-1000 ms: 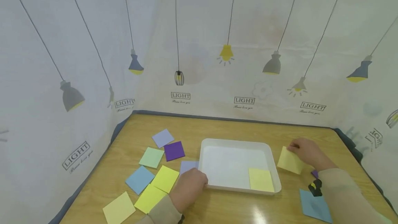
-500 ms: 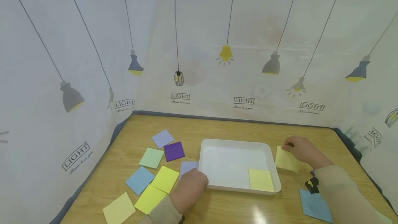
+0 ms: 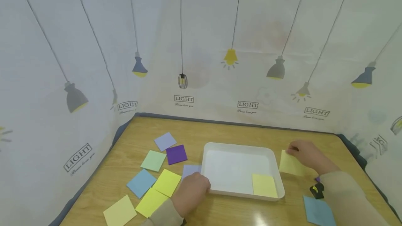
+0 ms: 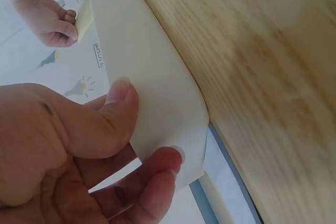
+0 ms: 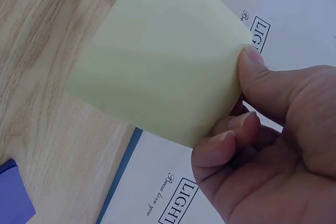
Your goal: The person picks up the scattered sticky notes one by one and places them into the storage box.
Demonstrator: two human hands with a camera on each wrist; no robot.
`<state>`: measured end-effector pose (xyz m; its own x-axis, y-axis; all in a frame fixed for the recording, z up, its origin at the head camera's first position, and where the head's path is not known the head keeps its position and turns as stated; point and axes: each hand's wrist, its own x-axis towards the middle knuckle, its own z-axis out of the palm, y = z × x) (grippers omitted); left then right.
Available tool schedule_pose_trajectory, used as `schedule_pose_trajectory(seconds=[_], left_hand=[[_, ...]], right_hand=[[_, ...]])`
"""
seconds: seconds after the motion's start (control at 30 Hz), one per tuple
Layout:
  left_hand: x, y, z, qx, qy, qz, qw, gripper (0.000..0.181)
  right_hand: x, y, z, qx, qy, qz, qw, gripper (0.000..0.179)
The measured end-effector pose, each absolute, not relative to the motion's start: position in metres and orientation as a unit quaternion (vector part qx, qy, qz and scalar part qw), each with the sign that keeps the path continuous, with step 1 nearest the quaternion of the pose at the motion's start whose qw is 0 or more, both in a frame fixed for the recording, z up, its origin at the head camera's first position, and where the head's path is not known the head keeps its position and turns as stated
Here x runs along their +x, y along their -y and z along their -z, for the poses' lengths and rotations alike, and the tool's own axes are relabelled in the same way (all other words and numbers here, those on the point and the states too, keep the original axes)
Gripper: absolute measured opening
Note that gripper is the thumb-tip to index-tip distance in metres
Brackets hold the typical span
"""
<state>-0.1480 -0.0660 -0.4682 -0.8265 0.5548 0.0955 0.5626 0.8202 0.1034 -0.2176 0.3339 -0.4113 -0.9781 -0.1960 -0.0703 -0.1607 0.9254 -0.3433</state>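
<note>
Here's the right hand [image 3: 309, 154], out beyond the right-hand end of the tray, with thumb and fingers closed to a pinch on a thin, pale yellow square paper note [image 3: 290, 165]. Nothing but the sheet sits between the tips. The note is just beside the shallow white rectangular tray [image 3: 227, 168], outside its short right wall and not over it, and that sideways gap looks like the relation that counts.

Which way does it lie? In the head view it hangs down from the fingers, a corner leaning towards the tray; the right wrist view has it spreading away from the thumb, tilted and slightly bowed. It's square, so no long axis to speak of. Whether its lower edge brushes the wood-grained desk [image 3: 238, 134], I can't tell.

Over to the left hand [image 3: 192, 191]: thumb and fingers grip the tray at its near left corner, well apart from the held note, so the right hand is clearly the nearer one. The tray's long axis runs left to right between the two hands, and another pale yellow note [image 3: 265, 185] lies flat in its near right corner.

Out on the left, a deep purple square note [image 3: 176, 154] sits with a pale green square note [image 3: 153, 160] close by; near the right sleeve, a blue square note [image 3: 318, 210] rests.
</note>
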Motion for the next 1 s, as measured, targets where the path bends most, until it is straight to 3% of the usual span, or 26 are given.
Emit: schedule_pose_trajectory(seconds=[0.67,1.0], left_hand=[[-0.152,0.069,0.467,-0.283,0.955,0.091,0.017,0.015],[-0.153,0.068,0.471,-0.285,0.952,0.112,0.005,0.015]], right_hand=[[-0.222,-0.31,0.406,-0.109,-0.971,0.205,0.062,0.022],[-0.221,-0.305,0.406,-0.135,-0.967,0.207,0.055,0.016]])
